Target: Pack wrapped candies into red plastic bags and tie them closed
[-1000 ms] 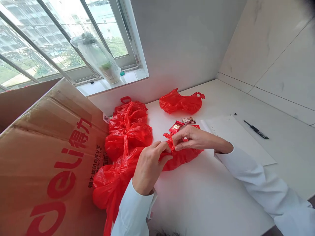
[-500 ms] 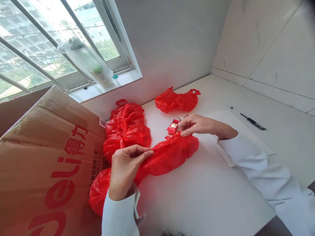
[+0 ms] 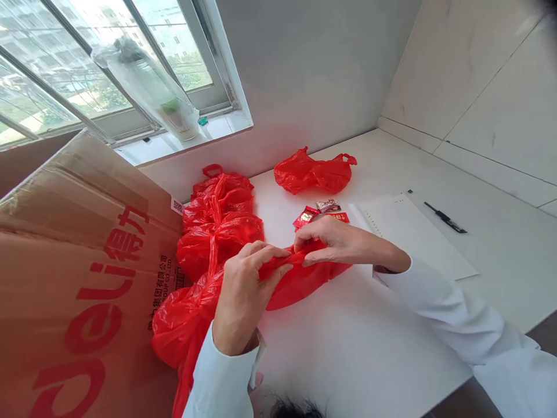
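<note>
1. head view, left hand (image 3: pixel 248 284): thumb and forefinger are brought close together, pinching a fold of the thin red plastic bag (image 3: pixel 296 290).
2. head view, right hand (image 3: pixel 333 241): its thumb and fingertips also pinch the same bag, just beside the left hand's fingertips, so the gap in the grip is narrow on both sides.
3. head view, the bag in hand: it lies below and between the two hands, bulging over the white table (image 3: pixel 357 342), with its right end partly hidden under the right hand.
4. head view, left of the hands: a row of knotted red bags (image 3: pixel 217 232) runs from beside the left wrist to beyond the left hand; farther left stands a cardboard box (image 3: pixel 87 261).
5. head view, just beyond the right hand: a shiny red packet (image 3: pixel 306 216), a brown-and-white packet (image 3: pixel 328 205) and a flat red packet (image 3: pixel 340 217), the last partly covered by the hand.
6. head view, farther beyond both hands: another red bag (image 3: pixel 311 171) with a looped handle, near the wall.
7. head view, right of the right hand: white paper (image 3: pixel 422 238), then a black pen (image 3: pixel 444 217).
</note>
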A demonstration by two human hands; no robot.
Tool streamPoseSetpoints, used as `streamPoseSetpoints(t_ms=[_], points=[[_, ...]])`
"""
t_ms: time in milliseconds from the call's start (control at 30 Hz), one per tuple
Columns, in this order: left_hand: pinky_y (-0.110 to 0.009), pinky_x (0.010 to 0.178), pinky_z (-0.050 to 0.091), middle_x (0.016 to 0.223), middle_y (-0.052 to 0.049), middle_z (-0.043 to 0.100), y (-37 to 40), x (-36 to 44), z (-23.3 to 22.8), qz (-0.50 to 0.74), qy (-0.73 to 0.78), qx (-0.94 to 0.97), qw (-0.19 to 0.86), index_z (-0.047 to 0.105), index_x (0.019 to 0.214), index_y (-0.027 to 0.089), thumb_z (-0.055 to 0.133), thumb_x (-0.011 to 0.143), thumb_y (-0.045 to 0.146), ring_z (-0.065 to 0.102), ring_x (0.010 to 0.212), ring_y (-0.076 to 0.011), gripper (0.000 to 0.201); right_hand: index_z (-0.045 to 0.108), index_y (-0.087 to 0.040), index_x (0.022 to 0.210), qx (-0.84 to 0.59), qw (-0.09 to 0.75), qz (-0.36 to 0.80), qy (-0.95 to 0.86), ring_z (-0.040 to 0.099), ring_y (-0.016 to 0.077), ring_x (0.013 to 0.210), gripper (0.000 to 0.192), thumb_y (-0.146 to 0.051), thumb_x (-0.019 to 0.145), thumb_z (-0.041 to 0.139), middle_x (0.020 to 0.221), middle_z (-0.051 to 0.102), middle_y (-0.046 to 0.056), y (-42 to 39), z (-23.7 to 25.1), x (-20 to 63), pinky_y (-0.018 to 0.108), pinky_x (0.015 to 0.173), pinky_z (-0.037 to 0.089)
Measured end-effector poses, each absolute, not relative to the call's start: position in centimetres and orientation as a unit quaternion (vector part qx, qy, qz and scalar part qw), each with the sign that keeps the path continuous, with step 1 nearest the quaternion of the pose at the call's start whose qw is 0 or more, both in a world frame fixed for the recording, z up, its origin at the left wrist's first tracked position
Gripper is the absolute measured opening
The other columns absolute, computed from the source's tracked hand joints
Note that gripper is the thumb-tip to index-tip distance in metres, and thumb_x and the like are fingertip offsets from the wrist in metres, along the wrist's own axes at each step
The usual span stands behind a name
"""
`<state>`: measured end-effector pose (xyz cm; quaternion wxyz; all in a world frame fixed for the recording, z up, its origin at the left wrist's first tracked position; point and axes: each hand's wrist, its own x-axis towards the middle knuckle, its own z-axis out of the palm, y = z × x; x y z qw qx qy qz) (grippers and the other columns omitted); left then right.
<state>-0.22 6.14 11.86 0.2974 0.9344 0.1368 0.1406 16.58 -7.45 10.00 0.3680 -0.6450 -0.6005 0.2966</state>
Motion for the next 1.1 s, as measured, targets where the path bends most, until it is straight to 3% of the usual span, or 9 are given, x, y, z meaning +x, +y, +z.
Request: streamPoseSetpoints(t_ms=[167, 300, 400, 533, 633, 667, 867, 1000, 1100], points=[[-0.024, 0.065, 0.046, 0.074, 0.003, 0.066, 6.9, -1.3, 12.6, 0.203, 0.222, 0.833, 0.463, 0.071, 0.078, 0.024, 0.069, 0.080, 0.031, 0.058, 0.070, -0.0124, 0.008, 0.050, -0.020, 0.073, -0.661, 0.450, 0.303, -0.518, 0.051, 0.0126, 0.072, 0.015, -0.026, 0.081, 0.062, 0.073, 0.054, -0.003, -7.9, 10.0, 17.7, 0.026, 0.063, 0.038], [-0.019, 0.058, 0.041, 0.070, 0.005, 0.057, 8.5, -3.1, 14.0, 0.215, 0.287, 0.775, 0.521, 0.061, 0.076, 0.021, 0.069, 0.080, 0.030, 0.050, 0.063, -0.0078, 0.013, 0.041, -0.020, 0.068, -0.749, 0.438, 0.207, -0.451, 0.043, 0.0096, 0.061, 0.017, -0.016, 0.074, 0.057, 0.066, 0.046, -0.005, -8.8, 10.5, 19.4, 0.024, 0.055, 0.032], [-0.021, 0.062, 0.046, 0.085, 0.003, 0.062, 8.8, -4.0, 14.8, 0.114, 0.221, 0.834, 0.493, 0.058, 0.092, 0.023, 0.068, 0.081, 0.035, 0.056, 0.070, -0.0113, 0.019, 0.045, -0.021, 0.073, -0.781, 0.395, 0.158, -0.458, 0.045, 0.0098, 0.060, 0.011, -0.015, 0.073, 0.055, 0.067, 0.049, -0.004, -9.3, 11.1, 19.3, 0.024, 0.054, 0.032], [-0.028, 0.074, 0.049, 0.106, -0.003, 0.064, 7.2, -3.7, 15.3, 0.086, 0.139, 0.927, 0.337, 0.049, 0.117, 0.025, 0.077, 0.071, 0.045, 0.061, 0.092, -0.0205, 0.058, 0.056, -0.021, 0.088, -0.758, 0.377, 0.214, -0.488, 0.054, 0.0135, 0.067, 0.011, -0.026, 0.078, 0.059, 0.077, 0.061, -0.002, -9.2, 11.8, 17.6, 0.025, 0.058, 0.038], [-0.022, 0.060, 0.041, 0.080, 0.003, 0.061, 6.1, -3.7, 15.9, 0.060, 0.078, 0.961, 0.260, 0.054, 0.094, 0.022, 0.061, 0.087, 0.036, 0.054, 0.067, -0.0124, 0.017, 0.057, -0.020, 0.076, -0.742, 0.389, 0.252, -0.485, 0.055, 0.0148, 0.066, 0.012, -0.031, 0.077, 0.062, 0.073, 0.060, -0.001, -9.1, 12.3, 16.6, 0.025, 0.056, 0.038], [-0.021, 0.056, 0.038, 0.072, 0.004, 0.057, 6.0, -3.9, 16.1, 0.036, 0.042, 0.963, 0.264, 0.054, 0.084, 0.021, 0.054, 0.092, 0.032, 0.049, 0.061, -0.0104, 0.013, 0.057, -0.020, 0.074, -0.740, 0.402, 0.254, -0.475, 0.055, 0.0154, 0.067, 0.015, -0.033, 0.077, 0.062, 0.072, 0.059, -0.001, -9.2, 12.5, 16.5, 0.026, 0.056, 0.038], [-0.020, 0.054, 0.037, 0.063, 0.005, 0.055, 6.8, -6.2, 17.2, -0.114, -0.022, 0.948, 0.295, 0.051, 0.068, 0.020, 0.048, 0.095, 0.034, 0.047, 0.057, -0.0087, 0.031, 0.060, -0.021, 0.081, -0.769, 0.452, 0.202, -0.404, 0.056, 0.0166, 0.068, 0.015, -0.035, 0.081, 0.062, 0.074, 0.060, 0.000, -10.6, 13.3, 18.3, 0.026, 0.054, 0.041], [-0.017, 0.068, 0.044, 0.086, 0.005, 0.061, 6.1, -6.5, 17.1, -0.195, -0.015, 0.934, 0.300, 0.056, 0.074, 0.022, 0.045, 0.097, 0.030, 0.059, 0.076, -0.0076, 0.027, 0.062, -0.025, 0.098, -0.807, 0.406, 0.143, -0.404, 0.058, 0.0161, 0.069, 0.022, -0.033, 0.078, 0.066, 0.084, 0.063, 0.000, -12.4, 14.0, 19.4, 0.025, 0.051, 0.043], [-0.021, 0.082, 0.048, 0.117, 0.002, 0.060, 5.4, -6.4, 16.8, -0.191, 0.017, 0.944, 0.268, 0.061, 0.073, 0.023, 0.045, 0.097, 0.035, 0.061, 0.102, -0.0129, 0.031, 0.056, -0.032, 0.124, -0.756, 0.434, 0.129, -0.472, 0.061, 0.0205, 0.097, 0.050, -0.030, 0.076, 0.071, 0.117, 0.062, 0.001, -14.1, 15.4, 18.6, 0.031, 0.072, 0.054]])
